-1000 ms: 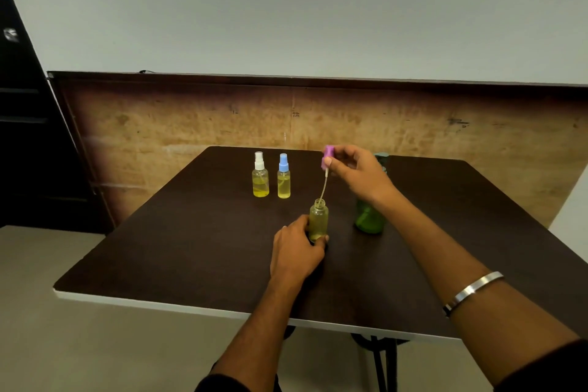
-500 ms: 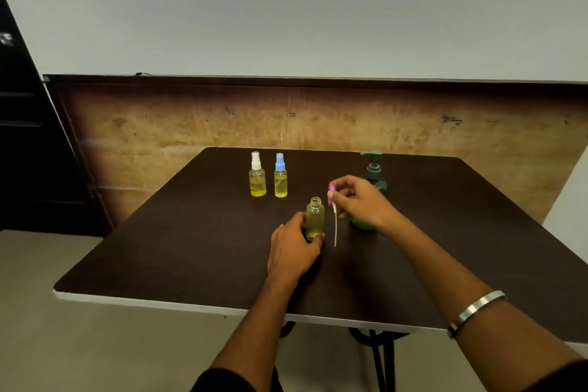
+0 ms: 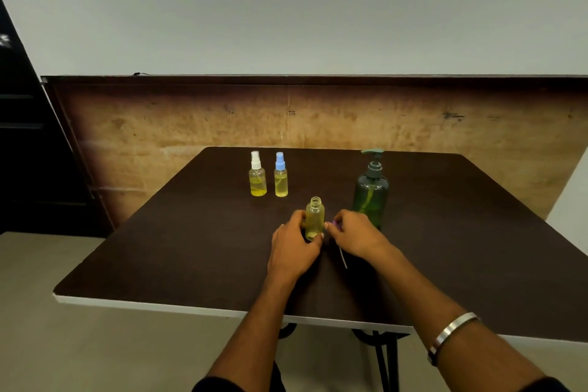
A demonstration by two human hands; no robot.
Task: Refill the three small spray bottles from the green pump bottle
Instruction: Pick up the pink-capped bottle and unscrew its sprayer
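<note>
Left grip wraps the open bottle, standing upright mid-surface. Right grip, just right of it, pinches the pink sprayer, its tube trailing toward the near edge. Just beyond stands the green pump bottle. Farther left, white-capped and blue-capped bottles stand side by side.

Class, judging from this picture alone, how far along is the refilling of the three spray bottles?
Early stage. Done: the near bottle is uncapped, steadied by the left hand. In hand: the right hand lowers its pink spray head to the table. Left: pumping from the green pump bottle, untouched; the white-capped bottle and blue-capped bottle remain capped.
</note>
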